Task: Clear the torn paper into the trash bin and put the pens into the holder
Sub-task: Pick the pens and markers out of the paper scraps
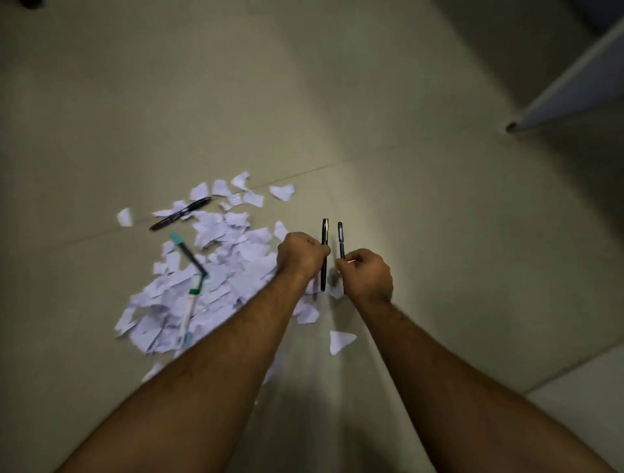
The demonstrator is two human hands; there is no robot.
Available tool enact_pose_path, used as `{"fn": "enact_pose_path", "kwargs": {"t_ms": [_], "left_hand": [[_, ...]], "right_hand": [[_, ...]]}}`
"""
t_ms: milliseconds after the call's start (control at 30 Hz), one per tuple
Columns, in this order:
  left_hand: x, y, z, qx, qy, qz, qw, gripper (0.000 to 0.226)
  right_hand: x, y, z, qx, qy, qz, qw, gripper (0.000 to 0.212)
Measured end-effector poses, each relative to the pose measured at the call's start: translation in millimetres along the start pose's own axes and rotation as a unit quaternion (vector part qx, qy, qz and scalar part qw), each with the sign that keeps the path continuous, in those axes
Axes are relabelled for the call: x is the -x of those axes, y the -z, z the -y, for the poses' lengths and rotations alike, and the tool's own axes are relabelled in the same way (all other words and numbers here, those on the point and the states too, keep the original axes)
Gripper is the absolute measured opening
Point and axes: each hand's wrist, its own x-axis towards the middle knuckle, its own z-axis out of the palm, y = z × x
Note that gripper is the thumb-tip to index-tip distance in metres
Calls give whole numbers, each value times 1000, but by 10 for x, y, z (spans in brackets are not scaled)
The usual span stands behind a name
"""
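A heap of torn white paper [216, 270] lies on the tiled floor, left of my hands. My left hand [300, 255] is shut on a long black pen [325, 233] held upright. Just to its right, my right hand [366, 275] pinches a shorter black pen [341, 238], also upright. On the heap rest a black pen [180, 213] at the far edge, a teal-capped dark pen [187, 255] and a white pen with green band [189, 310]. No trash bin or pen holder is in view.
Loose scraps lie apart from the heap, one triangular piece [341, 341] near my right forearm. A pale panel edge [567, 87] slants in at the upper right. A dark object [30, 3] sits at the top left corner.
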Motion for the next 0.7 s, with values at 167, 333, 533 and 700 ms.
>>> {"fn": "enact_pose_path", "kwargs": {"t_ms": [167, 333, 533, 700], "left_hand": [[45, -841, -200, -33, -42, 73, 996, 12], [-30, -1204, -238, -85, -47, 65, 993, 24], [-6, -1374, -169, -129, -45, 59, 989, 22], [123, -1174, -111, -90, -103, 29, 990, 11]], "right_hand": [[-256, 484, -596, -34, -89, -69, 993, 17], [-308, 565, -822, -24, -107, -70, 991, 19], [-291, 489, -933, -17, -112, -86, 990, 26], [-148, 419, -743, -71, -47, -182, 980, 17]]}}
